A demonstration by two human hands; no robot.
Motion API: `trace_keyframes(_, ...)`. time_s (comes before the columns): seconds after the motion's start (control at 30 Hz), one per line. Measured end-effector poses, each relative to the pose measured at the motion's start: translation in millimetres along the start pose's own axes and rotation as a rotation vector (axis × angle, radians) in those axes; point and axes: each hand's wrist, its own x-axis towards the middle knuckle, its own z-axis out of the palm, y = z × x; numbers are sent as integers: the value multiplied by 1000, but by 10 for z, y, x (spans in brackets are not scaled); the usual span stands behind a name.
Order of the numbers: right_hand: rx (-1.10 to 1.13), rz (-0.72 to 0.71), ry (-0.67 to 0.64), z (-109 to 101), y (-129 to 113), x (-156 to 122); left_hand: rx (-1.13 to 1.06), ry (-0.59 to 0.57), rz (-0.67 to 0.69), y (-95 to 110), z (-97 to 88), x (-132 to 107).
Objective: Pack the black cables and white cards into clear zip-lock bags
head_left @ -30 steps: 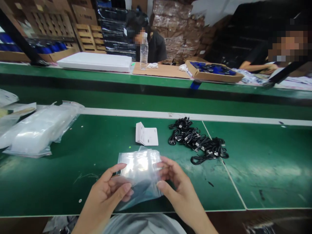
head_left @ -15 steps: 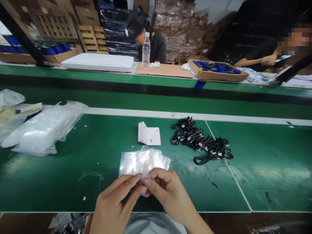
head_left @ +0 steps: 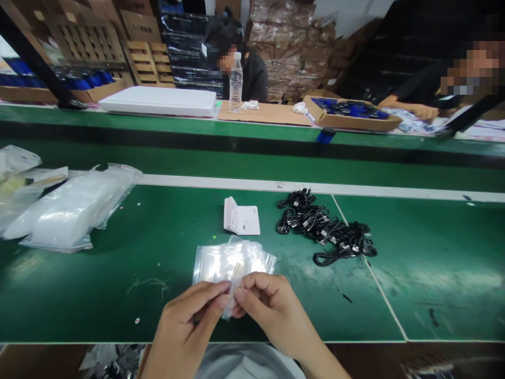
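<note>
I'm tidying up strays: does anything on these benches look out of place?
One blue item sits alone at the far shelf's front edge, outside the carton of blue pieces, so it looks stray.

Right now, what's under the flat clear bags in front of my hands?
The flat clear bags lie on the green bench, visible beside them; anything directly beneath is covered.

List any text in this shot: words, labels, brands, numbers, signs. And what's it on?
No text is readable.
White folded papers: small dark marks, too small to read.
Cardboard carton at the back: faint dark marks, too blurred to read.
Stack of clear bags: no print I can make out under the glare.
</note>
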Motion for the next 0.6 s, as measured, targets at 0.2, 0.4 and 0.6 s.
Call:
trace_keyframes(0.2,-103,-33,7,-2,-3,12,-6,93,58,-48,28,37)
trace_keyframes(0.4,-5,29,62,-26,48,37,14,67,93,-34,13,41)
trace_keyframes(0.6,60,80,52,-29,29,57,77,38,192,-36,15,39)
